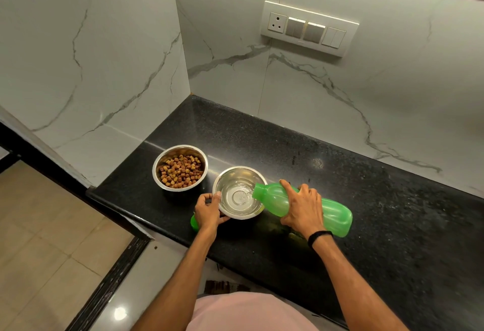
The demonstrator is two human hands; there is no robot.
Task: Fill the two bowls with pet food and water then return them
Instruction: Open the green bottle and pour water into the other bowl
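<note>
Two steel bowls stand on the black counter [353,199]. The left bowl [180,167] holds brown pet food pellets. The right bowl [238,192] has clear water in its bottom. My right hand [303,206] grips a green plastic bottle [332,212], tipped on its side with its open mouth over the right bowl's rim. My left hand [208,210] holds that bowl's near-left rim. A green cap [194,222] shows partly behind my left wrist at the counter edge.
White marble walls close the counter on the left and at the back. A switch panel [309,28] is on the back wall. The counter extends to the right. A tiled floor [44,226] lies below on the left.
</note>
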